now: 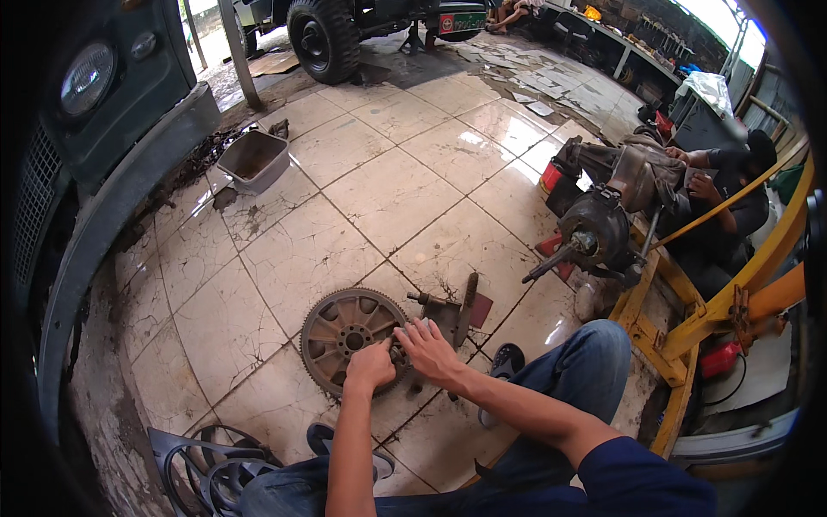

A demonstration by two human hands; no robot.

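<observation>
A round toothed flywheel, brown-grey with a hole at its centre, lies flat on the tiled floor before me. My left hand is closed in a fist over its near right part; what the fingers hold, if anything, is hidden. My right hand rests at the flywheel's right edge beside the left, its fingers stretched out and lying flat. Just beyond the right hand lie a grey metal part with a stub sticking out and a long narrow dark piece. A dark red flat piece is next to them.
A greasy axle-like assembly stands at right by a yellow steel frame, with another person behind it. A grey basin sits at far left, near a vehicle's bumper. A black fan-like part lies at lower left.
</observation>
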